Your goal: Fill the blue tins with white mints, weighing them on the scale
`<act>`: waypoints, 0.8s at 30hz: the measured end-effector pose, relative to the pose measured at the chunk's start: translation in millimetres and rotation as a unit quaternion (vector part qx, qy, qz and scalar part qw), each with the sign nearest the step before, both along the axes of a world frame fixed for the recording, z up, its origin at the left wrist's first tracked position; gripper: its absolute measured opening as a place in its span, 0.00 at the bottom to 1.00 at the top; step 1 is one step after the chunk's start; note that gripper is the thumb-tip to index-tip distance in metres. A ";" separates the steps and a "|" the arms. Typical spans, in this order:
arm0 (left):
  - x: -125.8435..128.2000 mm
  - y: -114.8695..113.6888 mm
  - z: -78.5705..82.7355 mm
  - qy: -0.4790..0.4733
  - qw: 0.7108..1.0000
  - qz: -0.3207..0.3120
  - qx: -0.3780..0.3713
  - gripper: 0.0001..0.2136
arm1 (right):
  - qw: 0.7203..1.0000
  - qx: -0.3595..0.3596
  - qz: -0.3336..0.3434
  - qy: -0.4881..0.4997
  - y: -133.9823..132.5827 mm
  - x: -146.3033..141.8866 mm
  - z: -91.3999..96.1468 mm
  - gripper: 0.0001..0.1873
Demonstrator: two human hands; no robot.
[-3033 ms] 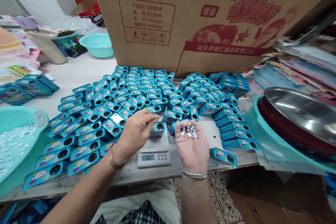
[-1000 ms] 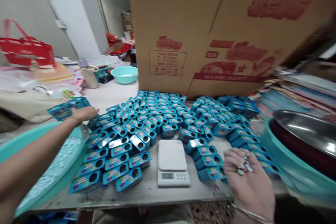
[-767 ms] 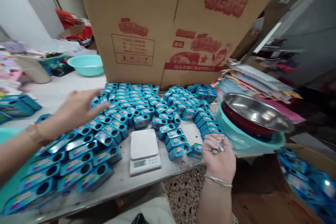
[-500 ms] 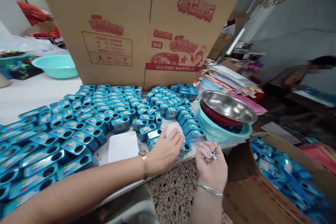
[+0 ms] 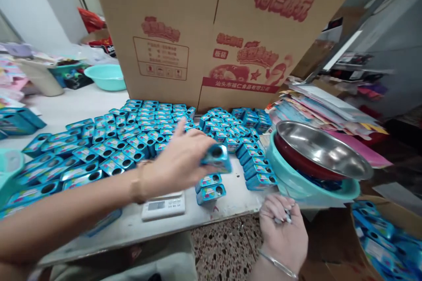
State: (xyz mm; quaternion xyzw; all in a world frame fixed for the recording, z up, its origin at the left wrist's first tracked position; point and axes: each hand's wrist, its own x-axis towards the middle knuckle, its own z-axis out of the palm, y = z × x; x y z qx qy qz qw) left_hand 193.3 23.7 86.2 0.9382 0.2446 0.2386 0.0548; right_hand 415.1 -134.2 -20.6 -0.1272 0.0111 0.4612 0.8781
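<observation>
My left hand (image 5: 180,160) reaches across the table and grips a small blue box (image 5: 218,159) with a dark round hole in its top. Just under that box, two similar blue boxes (image 5: 211,192) stand together on the table. My right hand (image 5: 284,230) is palm up by the table's front edge, its fingers curled around several small pale pieces (image 5: 286,217) whose kind I cannot make out. A white digital scale (image 5: 164,206) lies below my left wrist, its upper part hidden by the arm.
Rows of blue boxes (image 5: 114,153) cover the table before a tall cardboard carton (image 5: 184,4). On the right, a steel bowl (image 5: 316,145) rests in a turquoise basin (image 5: 296,189), near stacked papers (image 5: 316,109). Another carton of blue boxes (image 5: 379,237) sits lower right.
My left hand has lifted a blue box and moved it left over the table. The view has turned left, uncovering the scale's display. My right hand still holds the small pieces.
</observation>
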 end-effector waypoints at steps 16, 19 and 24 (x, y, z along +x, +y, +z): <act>-95.4 54.7 -99.4 0.112 0.988 0.097 -0.040 0.37 | 0.973 -0.033 0.229 0.015 90.8 -126.5 14.6 0.06; -119.3 58.0 -75.8 0.018 0.990 0.130 -0.044 0.47 | 0.973 -0.061 0.220 0.017 96.3 -131.5 9.6 0.05; -174.3 53.6 -55.4 -0.057 0.976 0.177 -0.118 0.41 | 0.978 -0.114 0.176 -0.020 112.2 -134.3 6.3 0.03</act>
